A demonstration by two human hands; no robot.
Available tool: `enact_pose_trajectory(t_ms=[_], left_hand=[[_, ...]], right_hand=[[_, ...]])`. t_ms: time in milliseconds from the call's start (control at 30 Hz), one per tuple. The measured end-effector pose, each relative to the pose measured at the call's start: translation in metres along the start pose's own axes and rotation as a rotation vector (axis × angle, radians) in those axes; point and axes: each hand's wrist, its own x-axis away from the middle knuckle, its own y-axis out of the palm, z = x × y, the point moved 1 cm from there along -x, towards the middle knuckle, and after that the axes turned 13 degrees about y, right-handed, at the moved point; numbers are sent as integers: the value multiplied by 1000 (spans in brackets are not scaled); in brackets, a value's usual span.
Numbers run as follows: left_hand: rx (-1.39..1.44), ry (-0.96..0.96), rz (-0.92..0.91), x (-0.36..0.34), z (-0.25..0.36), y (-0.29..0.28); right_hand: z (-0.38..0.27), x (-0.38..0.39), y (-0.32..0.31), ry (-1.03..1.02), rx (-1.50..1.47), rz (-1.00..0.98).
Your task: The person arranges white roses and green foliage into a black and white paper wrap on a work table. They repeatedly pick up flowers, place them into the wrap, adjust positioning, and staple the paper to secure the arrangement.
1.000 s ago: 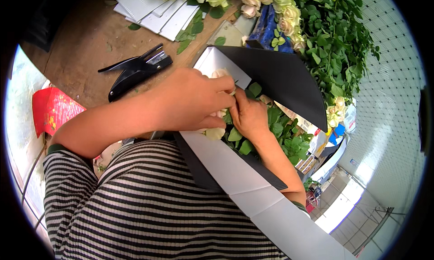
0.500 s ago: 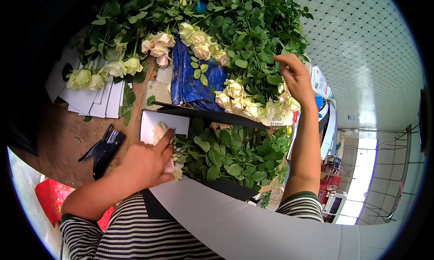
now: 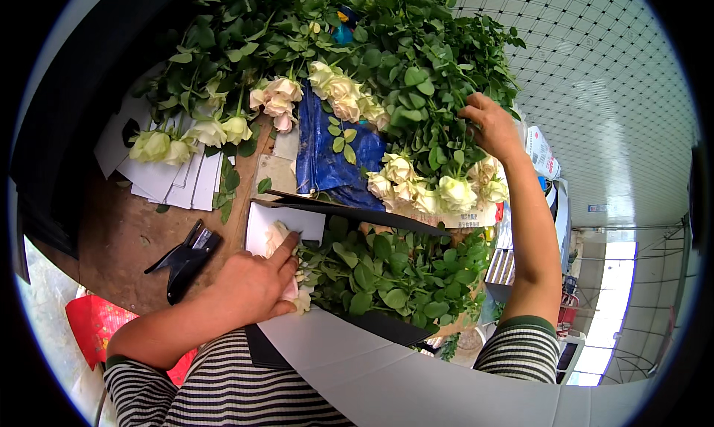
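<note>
My left hand curves over pale pink rose heads at the left end of a bunch, its thumb and fingers around the blooms. The bunch lies in a black-and-white wrapping sheet, its green leaves running to the right. Farther back on the right, my right hand pinches in among the foliage above a row of cream roses; the leaves partly hide its fingertips. One cream rose beneath that hand stands out from the row.
A black stapler lies on the brown table left of my left hand. White cards sit under roses at the far left. Blue plastic sheeting lies behind the bunch, and piled stems fill the back. Grey-white sheet curves across the front.
My right hand has lowered its fingers into the foliage, and a cream rose below it has turned and risen slightly. My left hand stays on the bunch. The whole view has shifted a little.
</note>
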Motion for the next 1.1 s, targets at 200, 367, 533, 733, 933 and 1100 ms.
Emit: enact_pose_trajectory(t_ms=[200, 367, 533, 733, 933, 1100], left_hand=[[-13, -2, -24, 0, 2, 0], [-41, -19, -44, 1, 4, -3], [-54, 1, -68, -2, 4, 0], [-67, 1, -101, -3, 5, 1], [-29, 2, -48, 1, 5, -1], [-36, -14, -33, 1, 5, 3]], right_hand=[[-14, -24, -46, 249, -829, 476], [-30, -36, -69, 10, -1178, 649], [-11, -56, -46, -67, -1504, 442], [-7, -61, -62, -166, -1569, 522], [-15, 5, -221, -156, -1046, 1502], [45, 73, -254, 273, -124, 1505]])
